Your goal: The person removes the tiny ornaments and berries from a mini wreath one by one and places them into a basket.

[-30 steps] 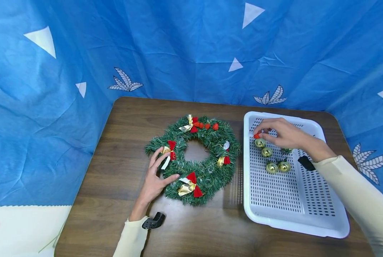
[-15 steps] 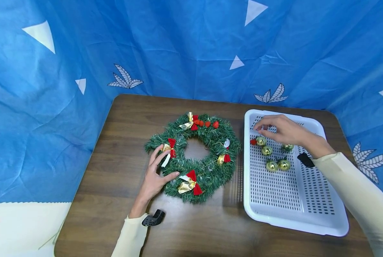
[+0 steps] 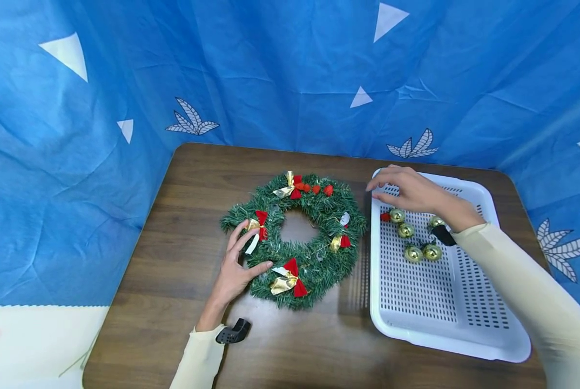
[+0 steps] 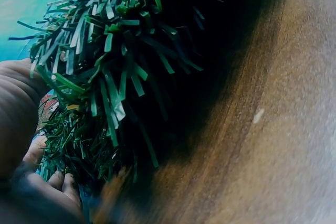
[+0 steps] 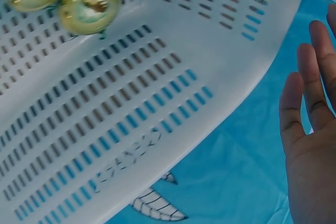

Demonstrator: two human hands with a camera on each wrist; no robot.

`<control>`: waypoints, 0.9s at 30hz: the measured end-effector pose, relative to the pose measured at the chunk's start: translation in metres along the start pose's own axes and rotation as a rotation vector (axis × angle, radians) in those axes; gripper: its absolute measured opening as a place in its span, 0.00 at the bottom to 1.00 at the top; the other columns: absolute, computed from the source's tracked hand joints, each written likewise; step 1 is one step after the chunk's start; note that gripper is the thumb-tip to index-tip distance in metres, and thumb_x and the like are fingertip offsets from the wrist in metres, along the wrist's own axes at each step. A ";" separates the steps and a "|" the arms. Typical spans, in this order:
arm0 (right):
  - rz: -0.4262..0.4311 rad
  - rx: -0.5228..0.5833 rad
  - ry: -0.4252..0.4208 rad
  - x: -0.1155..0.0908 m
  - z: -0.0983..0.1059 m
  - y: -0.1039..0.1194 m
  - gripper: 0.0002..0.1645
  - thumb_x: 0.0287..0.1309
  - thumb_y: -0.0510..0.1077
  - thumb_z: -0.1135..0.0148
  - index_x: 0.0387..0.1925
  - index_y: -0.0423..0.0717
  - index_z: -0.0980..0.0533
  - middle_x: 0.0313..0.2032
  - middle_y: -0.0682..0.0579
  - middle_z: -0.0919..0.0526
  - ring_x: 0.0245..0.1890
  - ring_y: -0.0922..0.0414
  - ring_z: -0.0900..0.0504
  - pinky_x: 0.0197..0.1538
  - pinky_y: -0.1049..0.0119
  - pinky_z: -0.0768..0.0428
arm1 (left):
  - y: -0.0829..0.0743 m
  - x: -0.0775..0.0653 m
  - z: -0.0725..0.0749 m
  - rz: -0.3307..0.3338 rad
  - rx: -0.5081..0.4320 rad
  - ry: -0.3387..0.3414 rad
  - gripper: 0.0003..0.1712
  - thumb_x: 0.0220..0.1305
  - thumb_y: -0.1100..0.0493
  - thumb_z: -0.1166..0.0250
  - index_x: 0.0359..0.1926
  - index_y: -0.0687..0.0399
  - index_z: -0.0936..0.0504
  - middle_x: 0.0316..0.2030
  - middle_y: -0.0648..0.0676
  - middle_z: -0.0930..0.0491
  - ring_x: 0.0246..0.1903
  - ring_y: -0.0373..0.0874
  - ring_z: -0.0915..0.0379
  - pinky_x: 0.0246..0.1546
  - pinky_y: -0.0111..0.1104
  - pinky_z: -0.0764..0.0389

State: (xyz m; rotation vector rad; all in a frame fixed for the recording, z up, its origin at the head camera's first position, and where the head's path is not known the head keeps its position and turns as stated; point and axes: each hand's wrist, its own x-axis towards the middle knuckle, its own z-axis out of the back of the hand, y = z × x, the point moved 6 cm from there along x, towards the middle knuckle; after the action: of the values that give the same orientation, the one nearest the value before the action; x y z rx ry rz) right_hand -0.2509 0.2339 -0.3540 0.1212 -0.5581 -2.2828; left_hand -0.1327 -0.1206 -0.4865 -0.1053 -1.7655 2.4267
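Observation:
A green Christmas wreath [image 3: 319, 275] lies on the table, with several red and gold bows and a row of small red berries [image 3: 316, 189] near its top. My left hand [image 3: 234, 273] rests on its left side with fingers and thumb spread, the fingers by the left bow [image 3: 261, 219]. In the left wrist view, green tinsel [image 4: 105, 77] hides part of that hand. My right hand [image 3: 409, 189] hovers over the far-left corner of the white basket [image 3: 375, 292], holding nothing. Below it in the basket sit a small red piece [image 3: 384, 216] and several gold ball ornaments [image 3: 406, 230].
The perforated basket stands on the right side of the brown wooden table [image 3: 173, 232]. A blue patterned curtain [image 3: 270, 65] hangs behind the table's far edge. A black camera [image 3: 234, 330] is worn on the left wrist.
My right hand has let go of the red piece, which now lies beside the gold balls. The hand has lifted and moved left to the basket's rim. The left hand has stayed put.

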 end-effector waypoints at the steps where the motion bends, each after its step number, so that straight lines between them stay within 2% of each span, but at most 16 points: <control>1: 0.007 0.002 0.001 0.003 -0.001 0.001 0.12 0.55 0.40 0.36 0.43 0.51 0.20 0.41 0.55 0.18 0.42 0.57 0.22 0.44 0.58 0.26 | 0.000 0.000 0.000 0.001 -0.002 0.001 0.44 0.46 0.52 0.25 0.65 0.36 0.33 0.72 0.39 0.54 0.72 0.42 0.62 0.66 0.57 0.48; 6: 0.019 0.017 0.038 0.021 -0.008 0.005 0.10 0.56 0.42 0.36 0.42 0.52 0.20 0.41 0.54 0.17 0.40 0.57 0.23 0.44 0.57 0.27 | 0.000 -0.001 0.000 0.005 -0.006 0.000 0.44 0.47 0.53 0.25 0.66 0.36 0.34 0.72 0.40 0.54 0.72 0.41 0.62 0.65 0.57 0.49; 13: 0.021 0.017 0.095 0.042 -0.016 0.007 0.12 0.56 0.44 0.36 0.44 0.49 0.20 0.42 0.55 0.18 0.44 0.56 0.21 0.54 0.54 0.29 | -0.001 -0.001 0.001 -0.002 -0.004 -0.003 0.44 0.47 0.52 0.25 0.66 0.36 0.34 0.72 0.40 0.54 0.72 0.41 0.62 0.66 0.57 0.48; 18: 0.033 0.034 0.132 0.052 -0.019 0.008 0.14 0.56 0.42 0.35 0.45 0.48 0.20 0.42 0.55 0.18 0.41 0.56 0.21 0.48 0.58 0.25 | -0.002 0.000 0.001 -0.015 0.008 -0.006 0.44 0.47 0.52 0.25 0.65 0.36 0.34 0.72 0.40 0.54 0.72 0.41 0.62 0.65 0.57 0.48; 21: 0.037 0.055 0.153 0.057 -0.020 0.010 0.15 0.54 0.42 0.34 0.45 0.48 0.20 0.43 0.56 0.19 0.41 0.57 0.21 0.47 0.59 0.24 | -0.002 0.001 0.001 -0.008 0.010 -0.008 0.44 0.46 0.52 0.25 0.65 0.36 0.33 0.72 0.40 0.54 0.72 0.40 0.62 0.66 0.57 0.49; 25: -0.002 0.087 0.196 0.065 -0.025 0.008 0.15 0.55 0.43 0.34 0.45 0.50 0.20 0.43 0.57 0.20 0.40 0.60 0.22 0.46 0.61 0.23 | -0.001 0.000 0.001 0.004 0.012 -0.007 0.43 0.47 0.52 0.25 0.65 0.35 0.33 0.72 0.39 0.53 0.72 0.38 0.62 0.66 0.56 0.49; 27: -0.028 0.101 0.218 0.069 -0.027 0.005 0.14 0.55 0.44 0.34 0.45 0.51 0.20 0.43 0.58 0.20 0.39 0.61 0.23 0.45 0.62 0.24 | -0.006 0.000 0.002 0.010 0.004 -0.004 0.43 0.47 0.53 0.25 0.65 0.38 0.33 0.72 0.41 0.53 0.72 0.39 0.62 0.66 0.56 0.50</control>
State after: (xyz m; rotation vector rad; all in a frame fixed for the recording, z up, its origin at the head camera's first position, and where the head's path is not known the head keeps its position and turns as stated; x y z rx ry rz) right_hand -0.2885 0.1720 -0.3707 0.4244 -0.5596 -2.2317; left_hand -0.1322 -0.1202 -0.4798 -0.1093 -1.7661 2.4393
